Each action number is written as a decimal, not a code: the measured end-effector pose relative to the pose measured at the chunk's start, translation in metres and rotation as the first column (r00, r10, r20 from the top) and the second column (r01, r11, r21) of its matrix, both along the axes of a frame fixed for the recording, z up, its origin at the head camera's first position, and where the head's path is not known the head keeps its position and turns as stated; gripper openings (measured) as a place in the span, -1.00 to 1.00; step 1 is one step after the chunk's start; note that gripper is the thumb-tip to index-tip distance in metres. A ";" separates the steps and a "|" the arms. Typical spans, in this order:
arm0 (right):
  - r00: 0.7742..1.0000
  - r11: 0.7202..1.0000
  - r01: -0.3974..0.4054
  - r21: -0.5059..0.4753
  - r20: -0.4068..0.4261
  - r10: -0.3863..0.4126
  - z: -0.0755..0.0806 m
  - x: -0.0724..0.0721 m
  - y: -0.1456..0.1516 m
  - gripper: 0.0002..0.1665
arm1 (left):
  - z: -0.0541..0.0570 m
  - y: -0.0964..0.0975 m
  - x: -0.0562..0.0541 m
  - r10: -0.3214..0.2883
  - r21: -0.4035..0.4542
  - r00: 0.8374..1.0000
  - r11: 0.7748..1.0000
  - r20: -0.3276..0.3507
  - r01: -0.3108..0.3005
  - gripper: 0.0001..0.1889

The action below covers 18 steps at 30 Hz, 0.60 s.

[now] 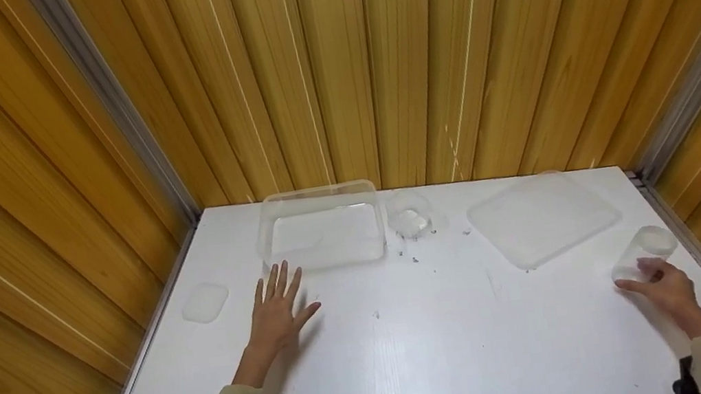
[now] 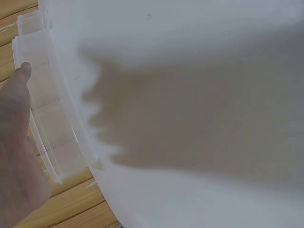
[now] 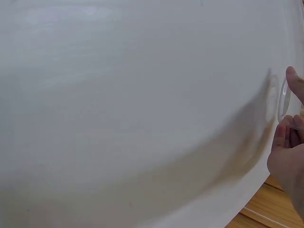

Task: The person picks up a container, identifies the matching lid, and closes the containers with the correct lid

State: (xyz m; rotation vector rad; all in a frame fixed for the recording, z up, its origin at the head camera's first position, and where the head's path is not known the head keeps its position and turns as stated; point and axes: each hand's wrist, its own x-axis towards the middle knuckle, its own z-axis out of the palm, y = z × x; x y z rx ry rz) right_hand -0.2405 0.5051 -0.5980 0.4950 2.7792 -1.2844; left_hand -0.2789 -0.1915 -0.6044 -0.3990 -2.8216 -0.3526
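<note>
My left hand (image 1: 273, 318) hovers with spread, straight fingers just in front of a clear rectangular plastic box (image 1: 330, 258); whether its fingertips touch the box I cannot tell. In the left wrist view the thumb (image 2: 26, 71) overlaps the box's side (image 2: 52, 104). At the right of the table my right hand (image 1: 670, 291) grips a clear round plastic cup (image 1: 637, 257) between thumb and fingers, and the cup is tilted. The cup's rim (image 3: 283, 102) shows between thumb and fingers in the right wrist view, while the rest of it is mostly out of frame.
A large translucent lid (image 1: 543, 218) lies at the back right. Beside the box stands a small clear container (image 1: 408, 219), with several tiny bits near it on the white table (image 1: 428, 345). A small lid (image 1: 205, 303) is at the left. Wood-patterned walls (image 1: 339, 73) enclose the table.
</note>
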 end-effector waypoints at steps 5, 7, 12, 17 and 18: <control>0.995 0.995 0.091 -0.042 -0.045 -0.093 -0.004 -0.002 0.012 0.12 | -0.003 -0.001 0.001 0.006 0.012 1.000 1.000 -0.007 -0.006 -0.13; 0.990 0.990 0.127 -0.059 -0.048 -0.130 -0.006 -0.004 0.016 0.11 | -0.004 0.000 0.002 0.000 0.025 1.000 1.000 -0.009 0.000 -0.14; 0.976 0.974 0.217 -0.069 -0.018 -0.218 -0.009 -0.011 0.024 0.10 | -0.007 0.000 0.003 0.011 0.028 1.000 1.000 -0.012 -0.010 -0.15; 0.969 0.967 0.246 -0.060 -0.004 -0.247 -0.009 -0.019 0.033 0.03 | -0.006 -0.003 0.001 0.029 0.009 0.999 1.000 -0.018 -0.029 -0.15; 0.968 0.966 0.251 -0.055 0.002 -0.252 -0.008 -0.020 0.035 0.01 | -0.006 -0.002 0.000 0.027 0.013 0.999 1.000 -0.027 -0.026 -0.15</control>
